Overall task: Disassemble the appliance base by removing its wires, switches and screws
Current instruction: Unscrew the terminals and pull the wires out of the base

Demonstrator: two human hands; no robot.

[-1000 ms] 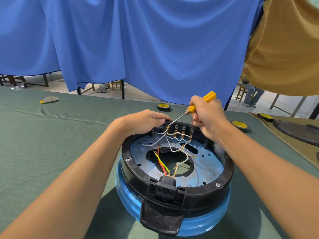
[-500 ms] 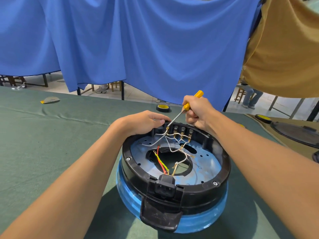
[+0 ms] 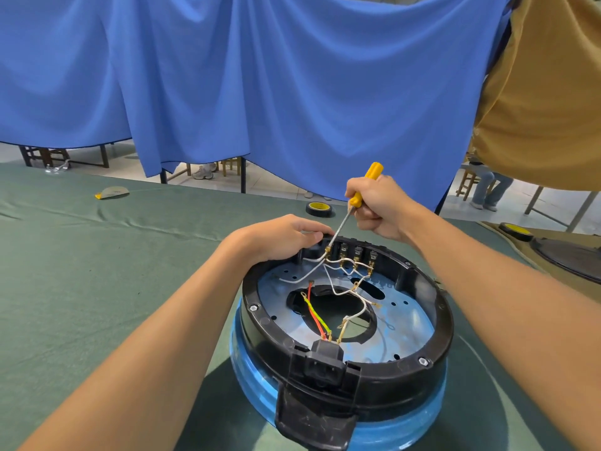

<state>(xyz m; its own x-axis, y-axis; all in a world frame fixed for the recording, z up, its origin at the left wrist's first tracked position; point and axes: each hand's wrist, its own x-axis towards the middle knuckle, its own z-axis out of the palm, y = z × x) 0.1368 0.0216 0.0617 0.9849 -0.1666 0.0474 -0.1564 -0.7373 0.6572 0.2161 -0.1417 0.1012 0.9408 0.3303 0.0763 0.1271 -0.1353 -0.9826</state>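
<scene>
Where the appliance base [image 3: 390, 382] sits: on the green table cloth [image 3: 97, 288], close before the person, with its open side up, a black ring on top and a blue shell [image 3: 406, 428] below.
Left hand [image 3: 279, 237]: it lies on the far left part of the black rim, with the fingers curled over the edge and gripping it. Whether they also pinch a white wire, I cannot tell.
Right hand [image 3: 380, 206]: closed like a fist around the yellow handle of the screwdriver [image 3: 372, 172], above the far rim. The two hands are near each other but do not touch.
Screwdriver tip: the metal shaft slants down and to the left, and its tip meets the leftmost one in the row of switch terminals [image 3: 357, 252] on the far inner wall.
White wires [image 3: 312, 271]: they run from the terminals over the metal plate [image 3: 409, 317]; one passes over the central hole toward the power socket [image 3: 323, 359].
Red and yellow-green wires [image 3: 317, 317]: side by side, from the left edge of the hole to the socket at the near rim.
Screws [image 3: 253, 307]: hex heads are seen in the black ring, at the left and at the near right.
Farther on the table: a roll of tape [image 3: 319, 208] lies beyond the hands, and a blue curtain [image 3: 292, 92] hangs behind.
</scene>
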